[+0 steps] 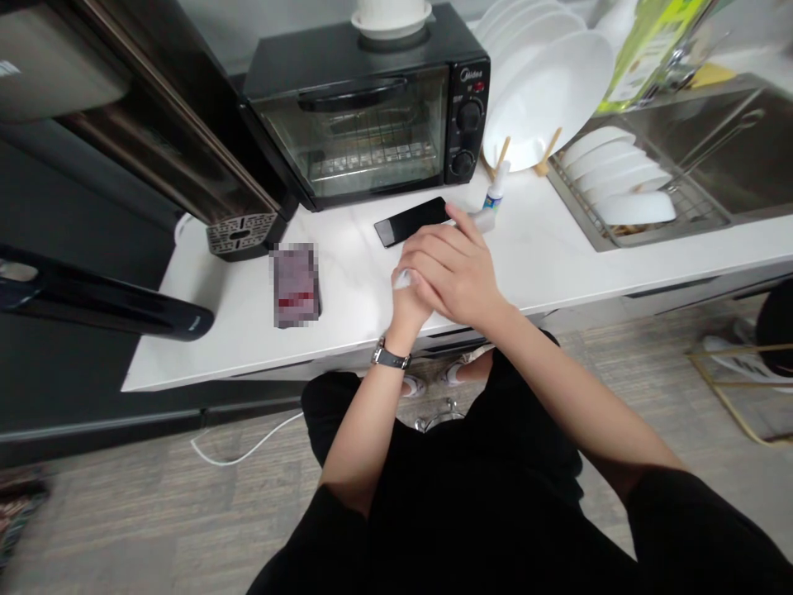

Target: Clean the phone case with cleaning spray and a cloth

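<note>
Head view: at the frame's centre, the right hand (455,268) folds over the left hand (410,304), white material (405,279) showing between them; which fingers grip it, and how tightly, I cannot tell; a black phone (412,221) lies just above

White piece (404,279), partly covered; it lies between the overlapping hands (455,268).
</note>
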Demonstrator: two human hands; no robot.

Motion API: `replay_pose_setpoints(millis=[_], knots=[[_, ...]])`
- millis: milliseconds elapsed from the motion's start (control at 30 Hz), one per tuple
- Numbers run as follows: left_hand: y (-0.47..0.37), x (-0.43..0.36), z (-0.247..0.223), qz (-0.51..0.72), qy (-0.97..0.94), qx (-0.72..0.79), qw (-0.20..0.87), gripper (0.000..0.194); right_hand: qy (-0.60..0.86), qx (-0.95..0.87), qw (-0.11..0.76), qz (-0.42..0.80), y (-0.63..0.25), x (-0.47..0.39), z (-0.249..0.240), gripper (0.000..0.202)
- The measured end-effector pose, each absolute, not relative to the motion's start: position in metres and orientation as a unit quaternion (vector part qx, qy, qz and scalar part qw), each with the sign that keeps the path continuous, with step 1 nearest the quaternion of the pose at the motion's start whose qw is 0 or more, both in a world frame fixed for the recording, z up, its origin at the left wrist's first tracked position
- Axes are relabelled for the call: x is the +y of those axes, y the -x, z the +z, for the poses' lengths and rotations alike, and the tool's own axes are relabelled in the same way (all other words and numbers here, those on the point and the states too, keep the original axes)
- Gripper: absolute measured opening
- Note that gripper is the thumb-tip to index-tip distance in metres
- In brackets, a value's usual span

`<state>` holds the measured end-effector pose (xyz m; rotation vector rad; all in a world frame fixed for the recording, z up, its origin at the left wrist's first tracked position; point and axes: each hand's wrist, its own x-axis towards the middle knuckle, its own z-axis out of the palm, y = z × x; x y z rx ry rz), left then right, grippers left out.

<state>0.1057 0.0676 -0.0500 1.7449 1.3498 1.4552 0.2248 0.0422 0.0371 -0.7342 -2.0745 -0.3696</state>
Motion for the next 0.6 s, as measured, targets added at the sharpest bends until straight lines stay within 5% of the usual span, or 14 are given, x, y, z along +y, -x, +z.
replay_pose_setpoints(millis=[267, 600], knots=[[-0.106, 0.065, -0.046, 0.516, -0.687, 0.468, 0.206, 0.025, 0.316, -0.831, 0.442, -0.117, -0.251, 0.061, 0.026, 0.037], [-0.109, 0.061, -0.031, 0.521, -0.653, 0.483, 0.26, 0.044, 0.414, -0.7, 0.58, 0.044, -0.244, 0.053, 0.03, 0.042]])
